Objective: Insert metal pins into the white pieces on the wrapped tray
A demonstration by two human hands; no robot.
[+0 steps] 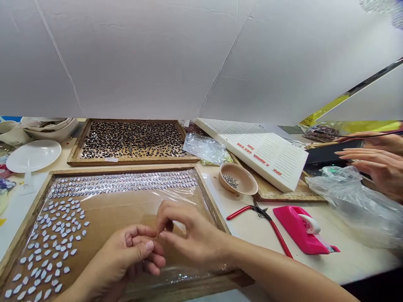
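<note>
My left hand [132,251] and my right hand [189,235] meet over a wooden tray [217,212] lined with clear film. Both hands are closed in a pinch, fingertips touching each other around something too small to make out. On the tray lie several small pale leaf-shaped pieces [56,235], in neat rows along the far edge and loosely down the left side. The tray's middle under my hands is bare film.
A second wooden tray [75,157] of dark beads sits behind. To the right are a small bowl [242,180] of tiny metal bits, red-handled pliers [261,216], a pink tape dispenser [299,230], white ridged boards [267,155] and plastic bags [352,201]. Another person's hands [374,163] rest at far right. White dishes [33,155] stand at left.
</note>
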